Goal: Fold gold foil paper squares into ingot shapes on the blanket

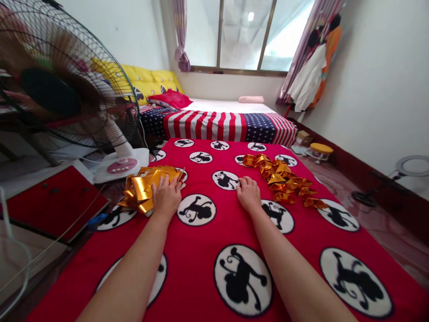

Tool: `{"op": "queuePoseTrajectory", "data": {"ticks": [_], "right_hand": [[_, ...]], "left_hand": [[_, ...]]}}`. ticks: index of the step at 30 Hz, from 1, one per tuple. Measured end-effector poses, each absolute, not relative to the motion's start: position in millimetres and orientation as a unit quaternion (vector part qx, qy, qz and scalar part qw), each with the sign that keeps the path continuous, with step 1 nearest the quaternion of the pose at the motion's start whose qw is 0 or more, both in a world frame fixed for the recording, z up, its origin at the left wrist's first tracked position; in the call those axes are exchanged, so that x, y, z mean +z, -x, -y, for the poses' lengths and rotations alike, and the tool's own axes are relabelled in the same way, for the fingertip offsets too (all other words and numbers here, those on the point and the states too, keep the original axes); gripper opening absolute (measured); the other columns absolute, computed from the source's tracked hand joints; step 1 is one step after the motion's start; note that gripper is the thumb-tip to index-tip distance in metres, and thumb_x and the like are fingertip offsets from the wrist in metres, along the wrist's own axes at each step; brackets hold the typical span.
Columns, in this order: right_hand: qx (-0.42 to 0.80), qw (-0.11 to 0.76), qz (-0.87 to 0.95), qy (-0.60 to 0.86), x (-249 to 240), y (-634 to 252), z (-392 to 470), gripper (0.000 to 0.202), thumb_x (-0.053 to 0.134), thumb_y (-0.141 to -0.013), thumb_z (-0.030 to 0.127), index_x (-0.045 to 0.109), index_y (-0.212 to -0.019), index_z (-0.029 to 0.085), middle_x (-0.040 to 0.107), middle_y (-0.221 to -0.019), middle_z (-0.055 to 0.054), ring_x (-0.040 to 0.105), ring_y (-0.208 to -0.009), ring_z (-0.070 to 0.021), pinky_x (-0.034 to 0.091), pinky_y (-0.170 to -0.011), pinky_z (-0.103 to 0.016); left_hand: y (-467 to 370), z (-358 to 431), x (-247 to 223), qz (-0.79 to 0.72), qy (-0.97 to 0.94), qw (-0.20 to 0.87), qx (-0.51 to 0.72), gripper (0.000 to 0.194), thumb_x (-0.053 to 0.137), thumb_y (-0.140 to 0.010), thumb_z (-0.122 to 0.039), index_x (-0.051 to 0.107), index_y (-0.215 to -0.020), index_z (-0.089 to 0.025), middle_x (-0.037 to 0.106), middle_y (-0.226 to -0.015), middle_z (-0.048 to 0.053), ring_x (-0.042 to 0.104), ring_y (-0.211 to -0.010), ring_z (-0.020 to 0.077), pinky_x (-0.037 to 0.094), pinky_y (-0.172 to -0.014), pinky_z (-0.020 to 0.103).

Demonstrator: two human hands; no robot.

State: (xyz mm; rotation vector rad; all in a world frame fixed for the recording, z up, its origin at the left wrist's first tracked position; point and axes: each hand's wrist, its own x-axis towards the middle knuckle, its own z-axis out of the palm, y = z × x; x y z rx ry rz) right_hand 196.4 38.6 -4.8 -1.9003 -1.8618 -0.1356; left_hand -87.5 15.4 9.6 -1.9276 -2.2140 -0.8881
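Observation:
My left hand [166, 195] rests at the right side of a loose pile of shiny gold paper sheets [142, 188], its fingers apart and touching the top sheets. On the red cloth [201, 241] with monkey prints, my right hand [248, 193] lies palm down beside a white circle, fingers slightly bent, with nothing visible in it. To the right of that hand sits a group of several folded gold paper pieces [283, 176], apart from it.
A large fan [50, 89] on a white base [122, 165] stands at the left, near a red board [55, 201]. Behind the cloth is a bed [217, 125]. A yellow stool [321, 148] and a ring light [414, 166] stand on the right.

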Motion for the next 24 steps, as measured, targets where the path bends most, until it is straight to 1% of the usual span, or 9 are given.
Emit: {"op": "queuePoseTrajectory", "data": {"ticks": [3,7,10,13,15,18,20,22,24], "right_hand": [[-0.040,0.259,0.684,0.681,-4.8,-197.3,-38.5,0.032,0.051,-0.090,0.026,0.062,-0.118,0.017,0.057,-0.128,-0.011,0.050,-0.115,-0.0288,0.040,-0.099,-0.040],[0.026,0.364,0.689,0.626,-5.3,-192.0,-29.8,0.045,0.057,-0.083,0.022,0.052,-0.127,0.014,0.057,-0.125,-0.015,0.054,-0.114,-0.0269,0.044,-0.099,-0.041],[0.082,0.465,0.693,0.545,-3.6,-183.1,-13.5,0.068,0.059,-0.079,0.019,0.033,-0.143,0.018,0.043,-0.141,-0.016,0.056,-0.113,-0.0233,0.048,-0.097,-0.039],[0.097,0.515,0.690,0.499,2.3,-177.4,4.3,0.083,0.059,-0.077,0.013,0.020,-0.149,0.025,0.032,-0.150,-0.014,0.048,-0.125,-0.0240,0.049,-0.095,-0.039],[0.100,0.535,0.692,0.474,7.9,-178.0,13.2,0.083,0.058,-0.078,0.012,0.019,-0.150,0.027,0.029,-0.152,-0.014,0.048,-0.126,-0.0237,0.050,-0.095,-0.039],[0.099,0.543,0.719,0.422,14.7,-184.1,20.9,0.060,0.056,-0.084,0.011,0.043,-0.139,0.031,0.036,-0.150,-0.010,0.053,-0.121,-0.0220,0.051,-0.093,-0.038],[0.084,0.531,0.755,0.375,15.9,-188.8,23.7,0.039,0.055,-0.085,0.009,0.064,-0.115,0.031,0.042,-0.145,-0.005,0.055,-0.117,-0.0205,0.052,-0.089,-0.035],[0.060,0.505,0.783,0.359,14.4,-192.5,25.7,0.035,0.054,-0.083,0.004,0.071,-0.100,0.030,0.049,-0.139,-0.003,0.056,-0.113,-0.0192,0.052,-0.085,-0.032],[0.027,0.485,0.785,0.385,12.0,-194.7,27.0,0.039,0.052,-0.081,0.000,0.072,-0.099,0.029,0.054,-0.134,-0.004,0.058,-0.108,-0.0185,0.052,-0.085,-0.032]], "left_hand": [[76.2,-9.9,23.5,0.637,0.589,-0.055,-0.495,0.041,0.039,-0.096,-0.036,0.064,-0.123,-0.017,0.061,-0.131,0.016,0.047,-0.132,0.0315,0.022,-0.115,0.053],[32.9,1.3,51.8,0.414,0.368,-0.361,-0.750,0.041,0.041,-0.096,-0.045,0.060,-0.123,-0.020,0.067,-0.122,0.010,0.059,-0.119,0.0241,0.047,-0.101,0.039],[4.3,8.9,62.6,0.308,0.229,-0.587,-0.713,0.037,0.043,-0.096,-0.039,0.058,-0.124,-0.020,0.070,-0.116,0.009,0.064,-0.111,0.0208,0.054,-0.092,0.036],[-3.7,11.5,56.6,0.351,0.189,-0.676,-0.620,0.032,0.046,-0.096,-0.033,0.060,-0.119,-0.016,0.073,-0.106,0.010,0.069,-0.100,0.0211,0.058,-0.084,0.034],[-1.5,11.0,48.5,0.393,0.182,-0.703,-0.565,0.028,0.048,-0.094,-0.028,0.062,-0.114,-0.013,0.074,-0.100,0.011,0.071,-0.091,0.0207,0.059,-0.079,0.033],[2.9,10.0,39.9,0.442,0.180,-0.725,-0.497,0.023,0.049,-0.093,-0.023,0.063,-0.106,-0.011,0.074,-0.092,0.011,0.071,-0.077,0.0182,0.060,-0.070,0.030],[4.3,9.2,37.6,0.446,0.203,-0.733,-0.472,0.023,0.051,-0.093,-0.024,0.063,-0.106,-0.010,0.072,-0.090,0.011,0.070,-0.073,0.0171,0.060,-0.065,0.029],[5.9,7.5,35.8,0.431,0.240,-0.725,-0.481,0.028,0.051,-0.093,-0.028,0.060,-0.113,-0.011,0.071,-0.093,0.011,0.069,-0.072,0.0162,0.059,-0.064,0.028],[9.0,4.8,32.4,0.431,0.280,-0.688,-0.513,0.039,0.049,-0.093,-0.031,0.051,-0.127,-0.013,0.069,-0.102,0.013,0.069,-0.076,0.0160,0.059,-0.066,0.029]]}}
